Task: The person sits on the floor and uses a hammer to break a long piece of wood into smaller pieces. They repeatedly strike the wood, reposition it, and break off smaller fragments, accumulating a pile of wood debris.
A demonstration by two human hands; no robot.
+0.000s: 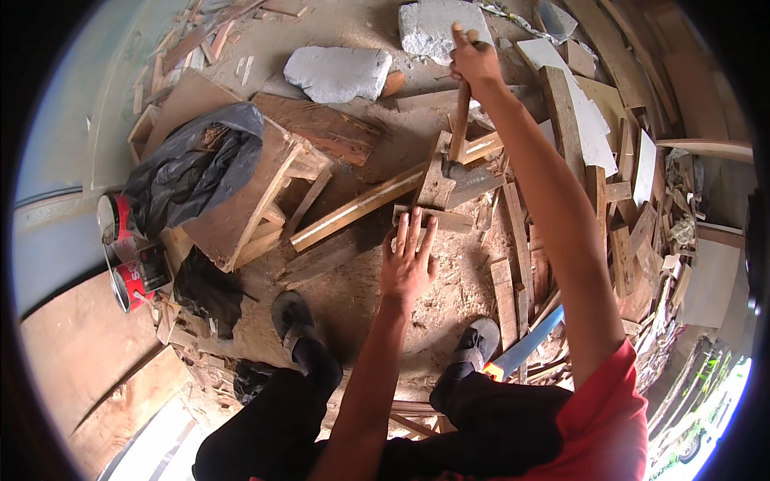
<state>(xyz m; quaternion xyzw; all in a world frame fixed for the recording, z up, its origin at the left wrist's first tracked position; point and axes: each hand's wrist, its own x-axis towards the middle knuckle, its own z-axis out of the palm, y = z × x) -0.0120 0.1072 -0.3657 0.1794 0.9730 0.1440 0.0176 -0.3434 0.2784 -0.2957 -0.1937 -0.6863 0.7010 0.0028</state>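
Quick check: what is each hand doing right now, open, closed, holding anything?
Left hand: open, fingers spread, flat on the small wooden block.
Right hand: closed around the wooden handle of the hammer.

Your single head camera looks steeply down, close over your knees and shoes (293, 317), onto the sawdust-strewn floor (353, 297); fisheye bends the rim.

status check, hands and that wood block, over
Right hand shut on hammer, head on wood block. Left hand open, flat on plank. Scrap wood all around.
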